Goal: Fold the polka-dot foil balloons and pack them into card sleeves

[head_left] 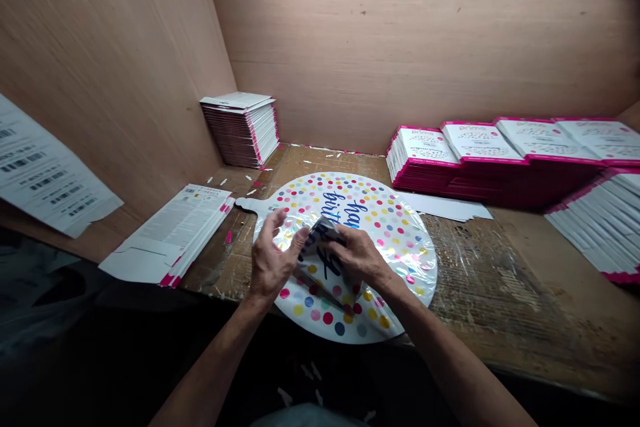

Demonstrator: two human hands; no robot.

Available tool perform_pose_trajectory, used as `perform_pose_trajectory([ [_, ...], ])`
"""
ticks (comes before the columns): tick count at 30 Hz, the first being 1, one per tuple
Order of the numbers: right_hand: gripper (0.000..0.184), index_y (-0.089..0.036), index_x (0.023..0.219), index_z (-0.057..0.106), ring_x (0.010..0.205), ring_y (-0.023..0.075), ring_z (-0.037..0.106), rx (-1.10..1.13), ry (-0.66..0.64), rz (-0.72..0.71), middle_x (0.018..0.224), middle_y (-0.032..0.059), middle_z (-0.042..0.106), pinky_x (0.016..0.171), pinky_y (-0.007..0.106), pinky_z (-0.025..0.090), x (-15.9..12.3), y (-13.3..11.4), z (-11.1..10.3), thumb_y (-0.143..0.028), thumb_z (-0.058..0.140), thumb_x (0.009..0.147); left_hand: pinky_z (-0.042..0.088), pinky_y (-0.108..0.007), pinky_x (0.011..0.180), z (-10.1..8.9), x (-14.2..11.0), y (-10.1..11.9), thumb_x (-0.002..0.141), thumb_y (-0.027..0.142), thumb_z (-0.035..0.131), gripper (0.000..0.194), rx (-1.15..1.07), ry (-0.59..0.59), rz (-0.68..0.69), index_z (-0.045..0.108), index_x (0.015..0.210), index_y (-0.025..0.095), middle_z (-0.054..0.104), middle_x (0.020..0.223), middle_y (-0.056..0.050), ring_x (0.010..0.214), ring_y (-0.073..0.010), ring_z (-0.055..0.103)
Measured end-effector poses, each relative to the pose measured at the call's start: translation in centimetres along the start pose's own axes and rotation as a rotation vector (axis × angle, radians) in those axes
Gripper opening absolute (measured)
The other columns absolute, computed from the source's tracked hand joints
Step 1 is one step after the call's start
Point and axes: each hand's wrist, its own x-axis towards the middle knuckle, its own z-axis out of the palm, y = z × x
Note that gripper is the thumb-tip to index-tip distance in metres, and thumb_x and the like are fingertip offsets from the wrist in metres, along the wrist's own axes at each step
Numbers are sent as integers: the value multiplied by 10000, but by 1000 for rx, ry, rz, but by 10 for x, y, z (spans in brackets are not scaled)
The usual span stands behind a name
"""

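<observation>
Balloon (395, 240) with coloured dots, foil (320, 263) handled above it by two hands.
The balloon is laid flat on the worktop (470, 280), in the middle, and its front edge is passed a little over the table edge; its neck is pointed to the left. The foil, which is grey and folded, is gripped at its upper part by the right hand (357, 253). The left hand (273, 257) is held open, with fingers bent and spread, and its thumb is placed at the foil; whether it is touched cannot be told. By the left wall, flat sleeves (170, 233) are piled, and a stack (243, 128) is set in the back corner. On the right, packs (483, 141) with pink edges are arranged in a row.
</observation>
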Motion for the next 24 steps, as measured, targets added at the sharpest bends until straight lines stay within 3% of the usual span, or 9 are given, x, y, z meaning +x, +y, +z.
perform_pose_trajectory([
  [2, 203, -192, 841, 620, 730, 163, 579, 70, 124, 25, 766, -9, 640, 652, 242, 430, -6, 1, -7, -379, 550, 877, 556, -358, 841, -4, -5, 6, 697, 557, 754, 746, -108, -54, -202, 545, 1275, 136, 663, 1217, -169, 1054, -265, 668],
  [5, 239, -192, 980, 619, 846, 192, 596, 70, 148, -20, 916, 27, 663, 761, 279, 467, -15, 2, -12, -395, 565, 864, 556, -295, 623, 3, -9, 12, 656, 572, 784, 679, -347, -307, -462, 628, 1124, 106, 740, 948, -129, 731, -205, 703],
  [7, 384, -186, 1162, 570, 1047, 227, 562, 51, 192, -62, 1160, 87, 624, 911, 328, 448, -19, 5, -10, -403, 591, 846, 540, -257, 608, 14, -9, 14, 615, 502, 836, 589, -454, -329, -453, 668, 1026, 115, 747, 854, -83, 647, -152, 671],
  [9, 456, -176, 1230, 526, 1108, 236, 532, 98, 189, -63, 1230, 114, 584, 951, 352, 435, -22, 9, -8, -430, 580, 855, 538, -233, 649, 25, -9, 14, 600, 437, 859, 511, -481, -296, -369, 695, 974, 130, 753, 880, -65, 684, -134, 668],
  [14, 326, -168, 817, 597, 711, 169, 555, 331, -69, 28, 755, 12, 600, 642, 267, 454, -23, 17, -8, -486, 539, 862, 546, -276, 797, 25, -10, 7, 711, 431, 781, 400, -300, -310, -202, 721, 983, 144, 754, 989, -76, 872, -187, 694],
  [17, 231, -191, 819, 612, 719, 170, 557, 183, 19, 84, 770, 3, 615, 634, 257, 435, -23, 23, -14, -414, 554, 840, 543, -322, 844, -11, 1, -1, 789, 480, 682, 403, -40, -213, -109, 703, 1011, 144, 750, 997, -92, 906, -221, 700],
  [21, 290, -225, 869, 590, 703, 186, 557, 26, 81, 179, 749, 2, 611, 629, 278, 436, -20, 39, -21, -504, 516, 856, 496, -408, 926, -95, 28, -9, 897, 412, 513, 359, 836, 121, -2, 660, 1101, 156, 706, 1134, -149, 1048, -293, 654],
  [22, 310, -227, 840, 575, 682, 185, 548, 3, 96, 205, 721, 1, 598, 612, 280, 430, -19, 44, -21, -530, 508, 855, 477, -447, 944, -114, 33, -11, 909, 389, 484, 366, 1064, 151, -12, 651, 1107, 131, 686, 1159, -190, 1098, -332, 626],
  [24, 335, -230, 769, 535, 636, 180, 524, -32, 120, 251, 664, -5, 566, 570, 278, 410, -19, 53, -19, -553, 501, 849, 476, -513, 904, -142, 42, -14, 933, 368, 414, 396, 1369, 57, -84, 658, 1034, 74, 665, 1122, -271, 1107, -407, 603],
])
